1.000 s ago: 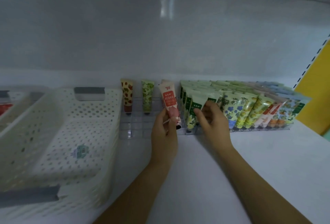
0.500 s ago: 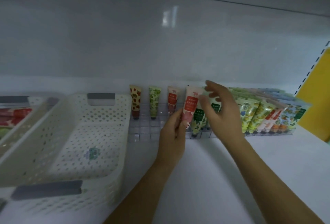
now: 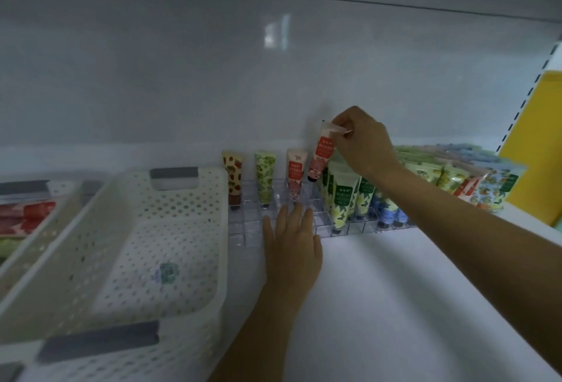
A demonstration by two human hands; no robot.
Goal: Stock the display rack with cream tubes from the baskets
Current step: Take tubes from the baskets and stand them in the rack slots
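A clear plastic display rack [image 3: 249,223] sits on the white shelf against the back wall. My right hand [image 3: 363,144] pinches the crimped top of a red-and-pink cream tube [image 3: 320,156], holding it cap down above the rack's back row. My left hand [image 3: 292,238] lies flat with straight fingers on the rack's front cells. A strawberry tube [image 3: 233,179], a green tube [image 3: 265,178] and a second red-and-pink tube [image 3: 295,176] stand in the back row. Green and blue tubes [image 3: 343,202] fill the rack to the right.
An empty white perforated basket [image 3: 146,229] with grey handles sits left of the rack. A second basket [image 3: 36,217] at the far left holds red and green tubes. More packed tubes [image 3: 474,181] stretch right toward a yellow panel [image 3: 538,144].
My right hand took the red-and-pink tube from my left and lifted it over the back row. My left hand let go and dropped flat onto the rack front.
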